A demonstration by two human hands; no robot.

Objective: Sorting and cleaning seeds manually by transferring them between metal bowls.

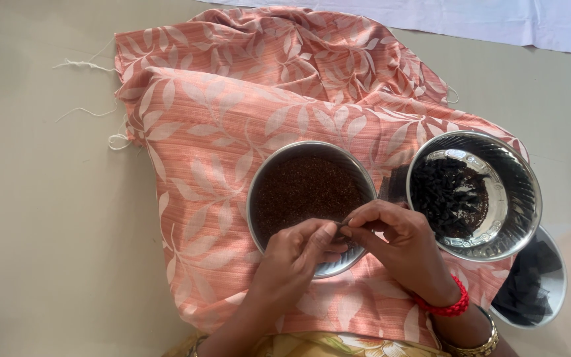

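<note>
Over the seed bowl [311,198], left hand [297,254] and right hand [394,241] pinch one small dark piece together; splitting it seemingly needs a steady fingertip hold.

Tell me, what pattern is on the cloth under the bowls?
Pale leaf sprigs on salmon-pink cloth, clearest in the head view.

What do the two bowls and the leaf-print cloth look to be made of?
Left bowl: likely steel, a bright silvery rim. Right bowl: the same metal, polished, with mirror-like glare on its inner wall. Cloth: woven fabric, matte salmon with pale leaves, fine ribbed lines, soft folds and loose threads at the edge; the fibre cannot be told.
</note>
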